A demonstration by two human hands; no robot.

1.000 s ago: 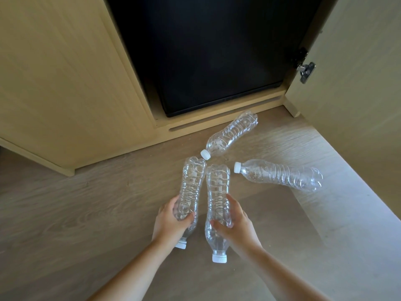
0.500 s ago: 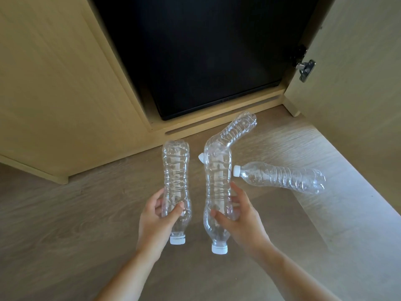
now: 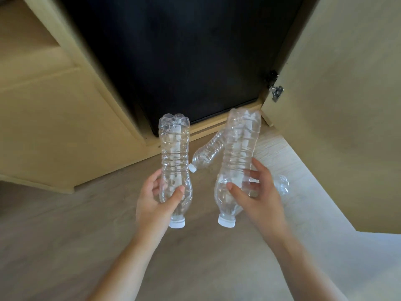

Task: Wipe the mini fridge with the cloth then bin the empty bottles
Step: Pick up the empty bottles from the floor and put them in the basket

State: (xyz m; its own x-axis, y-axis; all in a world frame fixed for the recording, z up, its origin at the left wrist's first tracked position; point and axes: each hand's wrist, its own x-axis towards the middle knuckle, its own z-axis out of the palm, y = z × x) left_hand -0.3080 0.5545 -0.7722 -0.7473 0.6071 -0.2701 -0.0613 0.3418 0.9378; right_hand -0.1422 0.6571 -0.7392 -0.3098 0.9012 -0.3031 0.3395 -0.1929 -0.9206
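My left hand point(image 3: 155, 202) grips an empty clear plastic bottle point(image 3: 174, 153) near its neck, white cap pointing down, base up. My right hand point(image 3: 258, 196) holds a second empty bottle point(image 3: 239, 148) the same way, tilted slightly right. Both bottles are lifted off the floor in front of the black mini fridge point(image 3: 180, 57), which sits shut inside a wooden cabinet. A third bottle point(image 3: 208, 152) lies on the floor between the two held ones. A fourth bottle point(image 3: 282, 184) lies behind my right hand, mostly hidden. No cloth or bin is in view.
The cabinet door point(image 3: 338, 105) stands open on the right, with a metal hinge point(image 3: 276, 92) at its inner edge. The cabinet's side panel point(image 3: 54, 127) fills the left. Pale wood floor point(image 3: 65, 235) spreads below my arms.
Both hands have raised their bottles from the floor to the height of the fridge front. The view has moved closer to the cabinet. The other two bottles stay on the floor.
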